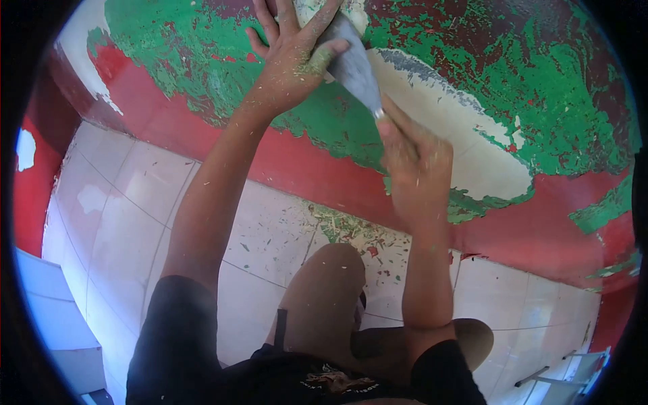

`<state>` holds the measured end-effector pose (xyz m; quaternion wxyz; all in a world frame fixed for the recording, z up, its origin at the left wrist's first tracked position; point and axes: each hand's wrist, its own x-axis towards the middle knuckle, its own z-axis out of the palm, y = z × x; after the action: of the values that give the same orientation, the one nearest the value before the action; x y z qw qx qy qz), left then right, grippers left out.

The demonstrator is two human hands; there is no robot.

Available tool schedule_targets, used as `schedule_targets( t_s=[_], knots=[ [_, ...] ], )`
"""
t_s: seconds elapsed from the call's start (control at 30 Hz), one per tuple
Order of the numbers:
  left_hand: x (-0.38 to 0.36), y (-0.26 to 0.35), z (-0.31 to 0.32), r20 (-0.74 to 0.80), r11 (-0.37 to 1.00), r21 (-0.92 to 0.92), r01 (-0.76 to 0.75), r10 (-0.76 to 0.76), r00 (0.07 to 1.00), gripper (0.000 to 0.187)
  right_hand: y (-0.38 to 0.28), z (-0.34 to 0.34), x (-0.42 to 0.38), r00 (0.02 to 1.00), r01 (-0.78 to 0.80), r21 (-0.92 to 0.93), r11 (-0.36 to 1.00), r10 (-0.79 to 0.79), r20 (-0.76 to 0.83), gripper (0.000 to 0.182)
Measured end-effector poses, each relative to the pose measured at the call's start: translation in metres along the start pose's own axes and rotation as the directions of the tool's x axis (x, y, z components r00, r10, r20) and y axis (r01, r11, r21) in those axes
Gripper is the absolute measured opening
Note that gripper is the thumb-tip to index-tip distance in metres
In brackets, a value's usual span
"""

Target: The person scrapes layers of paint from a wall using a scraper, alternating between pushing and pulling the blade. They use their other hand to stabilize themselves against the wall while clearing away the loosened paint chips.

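My right hand (417,158) is closed round the handle of a scraper (356,71), whose grey metal blade points up and to the left against the wall. The handle is mostly hidden in my fingers. My left hand (290,61) lies on the wall beside the blade with its fingers spread, and its thumb reaches over the blade. Flecks of paint cling to the left hand and forearm. The wall (439,121) shows peeling green paint over red and dark layers, with a bare cream patch right of the blade.
Paint chips and flakes (358,233) lie on the white tiled floor (263,223) at the foot of the wall. My bent knee (331,270) is close to them. At the lower right stands a metal-framed object (567,374), partly cut off.
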<state>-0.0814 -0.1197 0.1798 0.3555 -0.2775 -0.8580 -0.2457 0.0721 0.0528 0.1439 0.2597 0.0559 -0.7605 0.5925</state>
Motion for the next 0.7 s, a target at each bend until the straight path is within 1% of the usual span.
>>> schedule_targets(
  t_s=[0.07,0.1,0.17,0.2,0.27,0.3,0.37,0.4,0.5,0.57,0.7],
  knots=[
    [0.002,-0.005,0.000,0.013,1.000,-0.017,0.022,-0.021,1.000,0.100,-0.010,0.002,0.009,0.997,-0.049,0.052,0.997,0.046,0.060,0.038],
    [0.004,-0.007,0.001,0.004,1.000,-0.017,0.022,-0.022,1.000,0.100,-0.008,0.004,0.005,0.997,-0.040,0.049,0.998,0.037,0.063,0.038],
    [0.004,-0.009,0.003,0.062,0.997,0.008,0.074,-0.075,0.995,0.108,0.010,0.015,-0.018,0.998,-0.026,0.103,0.994,0.031,-0.048,0.039],
    [0.004,-0.007,0.003,0.055,0.997,0.008,0.080,-0.081,0.995,0.108,0.017,0.018,-0.026,0.999,-0.022,0.099,0.995,0.026,-0.041,0.039],
    [-0.001,0.000,0.004,0.002,0.998,0.054,0.030,-0.030,1.000,0.117,0.030,0.023,-0.042,0.985,-0.093,0.234,0.968,0.123,-0.120,0.040],
    [-0.002,0.000,0.005,0.011,0.998,0.054,0.025,-0.025,1.000,0.117,0.034,0.023,-0.045,0.983,-0.098,0.237,0.966,0.131,-0.127,0.040],
    [0.000,-0.001,0.006,-0.008,0.993,0.117,0.028,-0.027,1.000,0.123,0.040,0.021,-0.045,0.990,-0.046,0.156,0.987,0.066,-0.125,0.045],
    [0.000,0.000,0.005,-0.007,0.993,0.114,0.026,-0.026,1.000,0.123,0.042,0.023,-0.046,0.990,-0.047,0.154,0.987,0.067,-0.127,0.045],
    [-0.003,-0.001,0.005,0.008,0.994,0.108,0.025,-0.026,1.000,0.123,0.042,0.027,-0.052,0.985,-0.075,0.182,0.980,0.102,-0.140,0.045],
    [-0.004,-0.005,0.009,0.000,0.995,0.102,-0.008,0.008,1.000,0.123,0.036,0.029,-0.054,0.971,-0.153,0.277,0.949,0.197,-0.137,0.039],
    [-0.005,-0.004,0.012,-0.012,0.992,0.126,-0.002,0.003,1.000,0.122,0.029,0.026,-0.052,0.961,-0.193,0.271,0.943,0.237,-0.140,0.039]
  ],
)
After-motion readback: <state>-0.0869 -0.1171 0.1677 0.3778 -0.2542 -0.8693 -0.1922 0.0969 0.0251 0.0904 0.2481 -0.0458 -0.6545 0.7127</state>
